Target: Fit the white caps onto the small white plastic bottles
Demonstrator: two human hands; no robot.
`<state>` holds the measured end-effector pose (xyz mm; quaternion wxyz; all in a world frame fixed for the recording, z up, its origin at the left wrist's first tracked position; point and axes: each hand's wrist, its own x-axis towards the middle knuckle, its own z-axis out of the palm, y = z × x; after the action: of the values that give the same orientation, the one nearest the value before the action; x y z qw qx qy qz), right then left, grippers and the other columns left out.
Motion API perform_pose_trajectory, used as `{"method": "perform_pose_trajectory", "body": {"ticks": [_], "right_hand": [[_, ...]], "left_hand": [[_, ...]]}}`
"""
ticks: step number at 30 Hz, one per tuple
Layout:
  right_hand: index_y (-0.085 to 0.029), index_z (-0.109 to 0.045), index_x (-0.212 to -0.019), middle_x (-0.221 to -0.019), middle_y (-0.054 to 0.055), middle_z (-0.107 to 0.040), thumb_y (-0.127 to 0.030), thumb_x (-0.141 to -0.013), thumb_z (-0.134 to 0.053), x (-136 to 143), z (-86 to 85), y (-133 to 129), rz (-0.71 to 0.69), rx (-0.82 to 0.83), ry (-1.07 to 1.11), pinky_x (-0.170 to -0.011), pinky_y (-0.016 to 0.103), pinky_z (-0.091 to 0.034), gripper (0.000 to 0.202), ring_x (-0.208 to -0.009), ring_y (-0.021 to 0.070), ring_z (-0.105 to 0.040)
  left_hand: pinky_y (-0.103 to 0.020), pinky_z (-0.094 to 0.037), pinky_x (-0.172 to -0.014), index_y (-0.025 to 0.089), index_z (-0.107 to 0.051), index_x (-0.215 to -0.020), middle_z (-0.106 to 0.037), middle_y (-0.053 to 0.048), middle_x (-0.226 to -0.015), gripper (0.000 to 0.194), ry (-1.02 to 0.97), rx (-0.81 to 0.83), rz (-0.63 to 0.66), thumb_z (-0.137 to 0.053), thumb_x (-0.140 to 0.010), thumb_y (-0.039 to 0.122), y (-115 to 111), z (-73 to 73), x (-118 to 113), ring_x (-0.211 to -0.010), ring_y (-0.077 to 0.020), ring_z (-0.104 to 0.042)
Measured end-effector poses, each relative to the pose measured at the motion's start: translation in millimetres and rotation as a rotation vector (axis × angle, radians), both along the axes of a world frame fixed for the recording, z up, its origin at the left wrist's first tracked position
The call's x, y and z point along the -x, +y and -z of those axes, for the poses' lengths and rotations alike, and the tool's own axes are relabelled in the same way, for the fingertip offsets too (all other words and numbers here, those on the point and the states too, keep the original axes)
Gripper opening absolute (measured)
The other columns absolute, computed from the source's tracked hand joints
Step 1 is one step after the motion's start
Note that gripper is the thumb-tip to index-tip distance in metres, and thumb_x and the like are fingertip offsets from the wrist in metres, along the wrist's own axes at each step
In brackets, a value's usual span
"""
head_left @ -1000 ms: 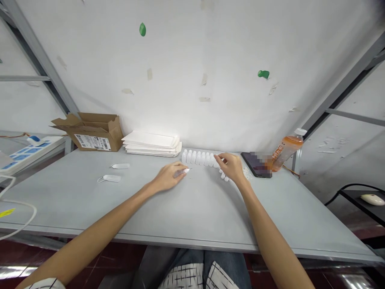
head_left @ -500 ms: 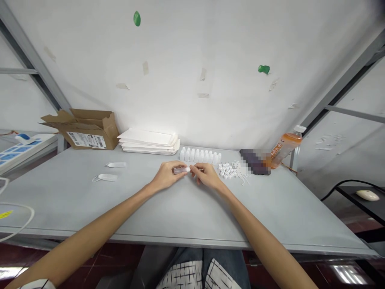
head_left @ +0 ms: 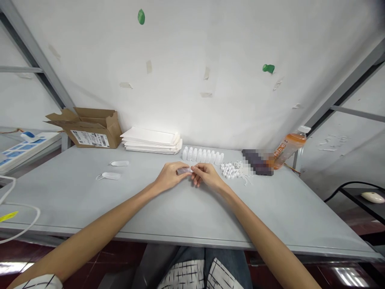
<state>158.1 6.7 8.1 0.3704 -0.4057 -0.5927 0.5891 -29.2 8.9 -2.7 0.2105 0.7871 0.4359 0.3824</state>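
My left hand (head_left: 171, 176) pinches a small translucent plastic bottle (head_left: 183, 171) by its body, lying sideways just above the table. At the bottle's right end, my right hand (head_left: 207, 175) closes thumb and fingers round its white cap, which is mostly hidden by them. Behind the hands stands a row of several small white bottles (head_left: 203, 155). A pile of small white caps (head_left: 231, 170) lies to the right of my right hand. Two bottles with loops, an upper one (head_left: 119, 163) and a lower one (head_left: 111, 176), lie flat on the left.
A stack of white envelopes (head_left: 152, 140) and an open cardboard box (head_left: 96, 128) sit at the back left of the grey table (head_left: 180, 216). Toward the right are a dark, partly blurred-out object (head_left: 255, 160) and a leaning bottle of orange drink (head_left: 288, 146). White cables (head_left: 36, 216) hang over the left edge.
The right fingers have moved onto the bottle's white end, covering more of it. The view has shifted slightly; the other things on the table stay as they were.
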Motion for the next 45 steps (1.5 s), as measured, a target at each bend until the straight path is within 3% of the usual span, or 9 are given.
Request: {"method": "perform_pose_trajectory", "body": {"ticks": [8,12,15,24,30,33,40,45], "right_hand": [[-0.013,-0.061,-0.073,-0.062,0.001,-0.063,-0.053,-0.068,-0.075,-1,-4.7,-3,-0.016,-0.029,0.074,-0.054,0.031,-0.054,0.042,-0.046,0.013,-0.06],[-0.013,-0.064,-0.077,-0.063,0.003,-0.064,-0.052,-0.073,-0.071,-2,-7.6,-4,-0.032,-0.124,0.017,-0.057,0.03,-0.054,0.041,-0.052,0.014,-0.062],[-0.013,-0.066,-0.084,-0.075,0.005,-0.066,-0.05,-0.075,-0.069,-4,-10.4,-4,-0.04,-0.201,-0.017,-0.058,0.03,-0.055,0.039,-0.061,0.0142,-0.062],[-0.014,-0.07,-0.09,-0.085,0.008,-0.068,-0.039,-0.073,-0.07,-7,-10.6,-2,0.018,-0.323,-0.098,-0.06,0.031,-0.056,0.031,-0.071,0.0173,-0.063],[-0.015,-0.066,-0.098,-0.084,0.006,-0.065,-0.047,-0.077,-0.066,-7,-12.4,-5,0.036,-0.264,-0.085,-0.051,0.029,-0.055,0.039,-0.06,0.0147,-0.063],[-0.013,-0.066,-0.086,-0.072,0.005,-0.063,-0.051,-0.08,-0.062,-8,-12.7,-5,-0.009,-0.222,-0.117,-0.048,0.027,-0.053,0.04,-0.056,0.0141,-0.062],[-0.013,-0.068,-0.092,-0.082,0.008,-0.068,-0.043,-0.075,-0.069,-12,-13.8,-3,-0.033,-0.278,-0.129,-0.055,0.03,-0.055,0.034,-0.068,0.0175,-0.065],[-0.012,-0.068,-0.088,-0.074,0.006,-0.067,-0.045,-0.077,-0.068,-12,-15.2,-4,-0.038,-0.239,-0.135,-0.053,0.028,-0.054,0.034,-0.064,0.0172,-0.066]], "left_hand": [[-0.022,-0.045,-0.055,0.016,-0.076,-0.089,-0.075,-0.004,-0.08,0.025,-0.042,0.039,-0.021,-0.069,-0.078,0.038,-1,-1.6,-1,-0.056,-0.0112,-0.057],[-0.022,-0.047,-0.05,0.013,-0.074,-0.09,-0.073,-0.006,-0.075,0.033,-0.147,0.284,0.072,-0.067,-0.079,0.044,-2,-7.7,-1,-0.057,-0.0137,-0.062],[-0.023,-0.047,-0.045,0.01,-0.072,-0.086,-0.07,-0.008,-0.073,0.04,-0.224,0.452,0.169,-0.063,-0.081,0.049,-2,-12.3,1,-0.053,-0.0146,-0.064],[-0.021,-0.044,-0.038,0.011,-0.058,-0.063,-0.057,-0.003,-0.045,0.052,-0.301,0.671,0.276,-0.057,-0.084,0.059,4,-13.9,4,-0.038,-0.0138,-0.058],[-0.022,-0.044,-0.038,0.012,-0.056,-0.061,-0.056,-0.001,-0.047,0.052,-0.346,0.648,0.267,-0.061,-0.08,0.06,4,-15.6,3,-0.038,-0.0123,-0.056],[-0.021,-0.045,-0.039,0.011,-0.062,-0.07,-0.058,0.0,-0.052,0.047,-0.337,0.614,0.258,-0.065,-0.078,0.057,4,-15.8,4,-0.04,-0.0106,-0.056],[-0.021,-0.043,-0.039,0.011,-0.063,-0.073,-0.057,0.001,-0.051,0.044,-0.307,0.61,0.257,-0.064,-0.08,0.055,3,-14.2,4,-0.04,-0.0101,-0.055],[-0.021,-0.044,-0.04,0.012,-0.06,-0.066,-0.058,-0.001,-0.048,0.046,-0.313,0.61,0.29,-0.062,-0.082,0.055,3,-13.5,4,-0.04,-0.011,-0.056]]}}
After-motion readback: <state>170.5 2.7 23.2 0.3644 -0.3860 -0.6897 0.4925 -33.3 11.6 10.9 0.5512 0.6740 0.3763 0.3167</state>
